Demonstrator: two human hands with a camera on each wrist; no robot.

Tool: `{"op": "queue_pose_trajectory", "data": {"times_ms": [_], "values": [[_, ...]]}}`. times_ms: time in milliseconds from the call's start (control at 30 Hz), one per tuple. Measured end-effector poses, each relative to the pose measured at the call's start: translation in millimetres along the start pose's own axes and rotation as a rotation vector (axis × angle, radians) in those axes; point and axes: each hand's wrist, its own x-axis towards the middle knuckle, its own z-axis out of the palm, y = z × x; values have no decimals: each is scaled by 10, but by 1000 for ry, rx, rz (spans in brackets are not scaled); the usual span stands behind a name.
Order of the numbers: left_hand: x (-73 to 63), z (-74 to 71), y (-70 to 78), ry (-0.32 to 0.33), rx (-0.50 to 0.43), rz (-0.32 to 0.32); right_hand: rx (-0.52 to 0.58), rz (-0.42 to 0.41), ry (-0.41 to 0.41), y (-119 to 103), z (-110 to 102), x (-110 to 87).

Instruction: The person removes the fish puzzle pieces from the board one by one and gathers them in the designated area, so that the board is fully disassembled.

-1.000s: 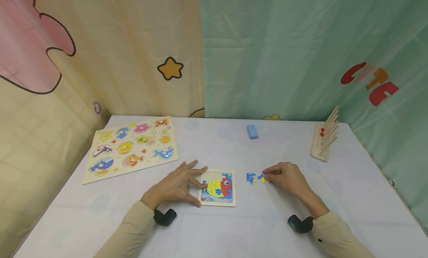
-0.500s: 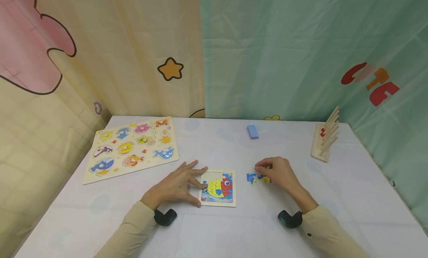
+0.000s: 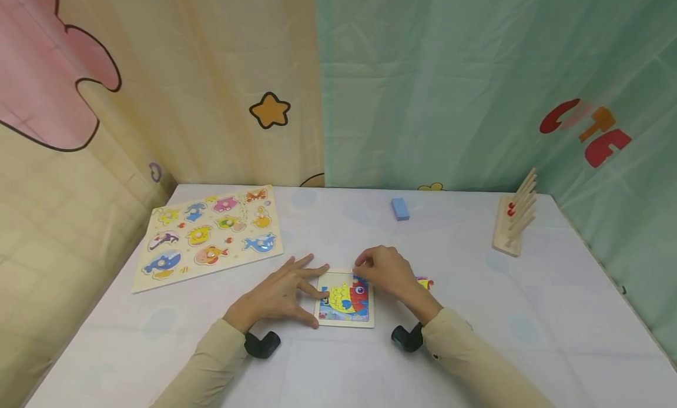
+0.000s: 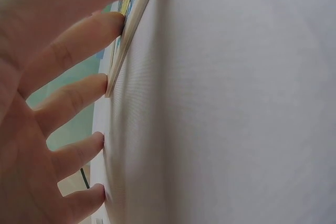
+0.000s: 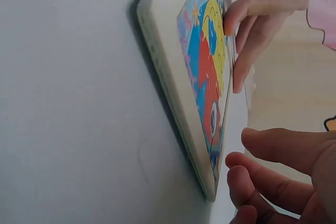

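A small jigsaw puzzle tray [image 3: 346,324] with a pale wooden frame lies on the white table. Its picture is a fish [image 3: 341,298] with a red head and yellow body, and the upper left part shows bare board. My left hand [image 3: 282,293] steadies the tray's left side with spread fingers, thumb near the lower corner. Over the upper right corner hovers my right hand [image 3: 388,273], its thumb and fingers [image 5: 239,160] drawn near each other. Whether a piece is between them cannot be made out. Colourful puzzle pieces [image 3: 425,283] peek out beyond the right wrist, partly hidden.
A large peg puzzle board [image 3: 208,237] with sea animals lies at the back left. Farther back sits a blue block [image 3: 400,209]. A wooden peg stand [image 3: 514,226] with upright rods and red beads is at the right. Patterned curtains [image 3: 449,90] hang behind the table.
My right hand has moved left from the loose puzzle pieces to the tray's upper right corner. The loose pieces now look different and are partly covered. My left hand stays on the tray.
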Motion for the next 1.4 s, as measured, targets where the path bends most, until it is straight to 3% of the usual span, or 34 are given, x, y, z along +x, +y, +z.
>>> {"op": "queue_pose_trajectory", "data": {"times_ms": [200,533,1067,1400], "values": [[-2,-3,4,-6,0,3,-80,40,-46,-77,79,10],[4,-17,2,-2,10,6,-134,99,-53,-148,150,37],[15,-22,5,9,15,27,-71,96,-61,-136,156,48],[-1,-12,-4,0,16,12,-5,17,-72,-51,86,16]]}}
